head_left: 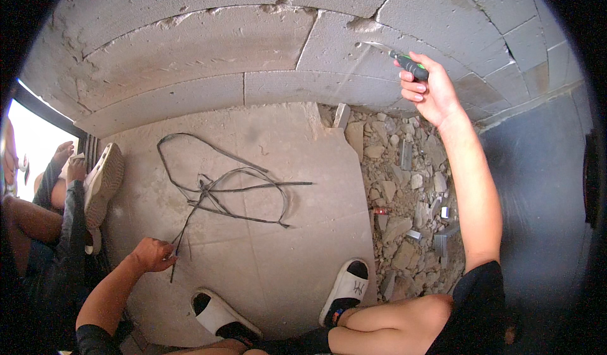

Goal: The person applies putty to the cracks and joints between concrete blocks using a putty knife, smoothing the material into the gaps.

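My right hand point(435, 92) is raised near the block wall at the upper right, fingers wrapped round the black-and-green handle of a knife point(414, 68). Its silver blade points left and its tip is at or close to the wall face, beside a small hole; whether it touches, I cannot tell. Low on the left, my left hand point(153, 254) is closed at the trailing end of a thin black cable point(203, 189). The rest of that cable lies in loose, tangled loops on the floor tiles, bound together near its middle.
A grey block wall point(272, 39) with chipped joints curves across the far side. Broken rubble point(398, 228) with metal offcuts lies right of the tiles point(303, 241). My feet in white slides point(344, 292) rest on the tiles. Another person point(47, 228) sits at the left edge.
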`<state>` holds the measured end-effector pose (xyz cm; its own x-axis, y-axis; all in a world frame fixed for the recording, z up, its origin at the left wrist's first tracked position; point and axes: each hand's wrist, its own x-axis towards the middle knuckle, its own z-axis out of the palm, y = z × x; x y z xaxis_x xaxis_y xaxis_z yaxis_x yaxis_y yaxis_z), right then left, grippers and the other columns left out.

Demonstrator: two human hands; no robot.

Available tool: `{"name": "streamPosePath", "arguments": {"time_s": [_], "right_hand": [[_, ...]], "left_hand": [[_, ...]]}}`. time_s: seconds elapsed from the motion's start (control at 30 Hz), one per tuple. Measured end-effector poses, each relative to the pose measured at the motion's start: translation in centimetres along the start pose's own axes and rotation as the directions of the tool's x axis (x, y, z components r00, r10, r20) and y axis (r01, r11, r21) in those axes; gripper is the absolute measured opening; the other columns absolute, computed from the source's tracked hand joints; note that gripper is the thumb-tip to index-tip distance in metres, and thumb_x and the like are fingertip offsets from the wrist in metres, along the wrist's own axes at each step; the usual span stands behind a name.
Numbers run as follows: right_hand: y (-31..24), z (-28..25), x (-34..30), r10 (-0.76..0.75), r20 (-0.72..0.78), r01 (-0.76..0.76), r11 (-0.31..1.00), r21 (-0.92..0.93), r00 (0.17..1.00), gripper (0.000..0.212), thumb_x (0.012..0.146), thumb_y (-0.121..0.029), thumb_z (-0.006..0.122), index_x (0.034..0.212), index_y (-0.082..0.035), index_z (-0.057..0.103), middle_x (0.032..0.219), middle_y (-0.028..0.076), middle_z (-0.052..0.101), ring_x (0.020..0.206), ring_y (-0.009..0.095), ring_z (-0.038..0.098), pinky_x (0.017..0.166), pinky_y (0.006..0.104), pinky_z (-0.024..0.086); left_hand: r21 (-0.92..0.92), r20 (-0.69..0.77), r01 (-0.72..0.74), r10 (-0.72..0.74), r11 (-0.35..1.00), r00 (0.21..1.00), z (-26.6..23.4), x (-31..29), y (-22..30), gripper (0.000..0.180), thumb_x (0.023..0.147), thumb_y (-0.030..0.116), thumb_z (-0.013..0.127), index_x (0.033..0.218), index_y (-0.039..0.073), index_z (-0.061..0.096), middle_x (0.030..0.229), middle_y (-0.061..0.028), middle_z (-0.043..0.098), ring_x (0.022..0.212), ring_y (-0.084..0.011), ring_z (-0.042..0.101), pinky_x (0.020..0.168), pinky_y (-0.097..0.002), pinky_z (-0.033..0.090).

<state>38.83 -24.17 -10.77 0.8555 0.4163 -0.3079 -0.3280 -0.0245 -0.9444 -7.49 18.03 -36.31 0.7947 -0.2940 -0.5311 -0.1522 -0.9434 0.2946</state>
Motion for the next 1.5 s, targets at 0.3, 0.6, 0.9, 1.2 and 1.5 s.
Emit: {"name": "streamPosePath", "arguments": {"time_s": [0.3, 0.6, 0.9, 1.2, 1.5], "right_hand": [[0.8, -0.7, -0.3, -0.008, 0.024, 0.007, 1.000, 0.016, 1.000, 0.025, 0.096, -0.029, 0.049, 0.101, -0.004, 0.049, 0.067, -0.001, 0.048, 0.044, 0.003, 0.032, 0.040, 0.0208, 0.026], [3.1, -1.2, -1.0, 0.056, 0.004, -0.056, 0.998, -0.013, 0.998, 0.022, 0.096, -0.028, 0.048, 0.101, -0.006, 0.048, 0.067, -0.001, 0.048, 0.043, 0.003, 0.033, 0.042, 0.0210, 0.026], [0.0, -0.4, 0.5, 0.008, 0.033, -0.007, 1.000, -0.015, 0.999, 0.024, 0.095, -0.028, 0.051, 0.096, -0.004, 0.049, 0.065, -0.001, 0.048, 0.042, 0.003, 0.030, 0.040, 0.0203, 0.025], [1.8, -0.2, -0.7, -0.004, 0.008, 0.004, 1.000, -0.020, 1.000, 0.021, 0.095, -0.028, 0.050, 0.096, -0.007, 0.048, 0.065, -0.001, 0.048, 0.043, 0.003, 0.031, 0.040, 0.0210, 0.025], [0.9, -0.7, 0.2, -0.003, -0.012, 0.003, 1.000, -0.029, 1.000, 0.022, 0.095, -0.028, 0.052, 0.096, -0.006, 0.049, 0.067, -0.001, 0.050, 0.042, 0.002, 0.031, 0.039, 0.0210, 0.026]], "left_hand": [[0.021, 0.007, 0.002, -0.002, 1.000, 1.000, -0.2, 0.1, 0.0, 0.029, 0.084, 0.033, 0.063, 0.075, 0.006, 0.061, 0.074, -0.0103, 0.066, 0.071, -0.0322, 0.066, 0.064, -0.0438, 0.053], [0.023, 0.029, 0.001, -0.001, 1.000, 1.000, -0.4, 0.0, 0.0, 0.028, 0.084, 0.034, 0.062, 0.078, 0.006, 0.062, 0.074, -0.0100, 0.066, 0.071, -0.0323, 0.066, 0.063, -0.0438, 0.053], [0.021, -0.005, -0.021, 0.021, 1.000, 1.000, -0.3, 0.1, -0.1, 0.030, 0.084, 0.034, 0.063, 0.073, 0.007, 0.061, 0.072, -0.0098, 0.065, 0.069, -0.0327, 0.066, 0.062, -0.0443, 0.052], [0.016, -0.016, -0.010, 0.010, 1.000, 1.000, 0.2, -0.3, -0.3, 0.031, 0.083, 0.035, 0.063, 0.072, 0.007, 0.061, 0.072, -0.0094, 0.065, 0.068, -0.0325, 0.066, 0.062, -0.0441, 0.052], [0.022, -0.003, -0.014, 0.014, 1.000, 1.000, 0.5, 0.0, -0.6, 0.031, 0.083, 0.036, 0.063, 0.073, 0.006, 0.061, 0.072, -0.0095, 0.065, 0.069, -0.0323, 0.066, 0.062, -0.0444, 0.053]]}}
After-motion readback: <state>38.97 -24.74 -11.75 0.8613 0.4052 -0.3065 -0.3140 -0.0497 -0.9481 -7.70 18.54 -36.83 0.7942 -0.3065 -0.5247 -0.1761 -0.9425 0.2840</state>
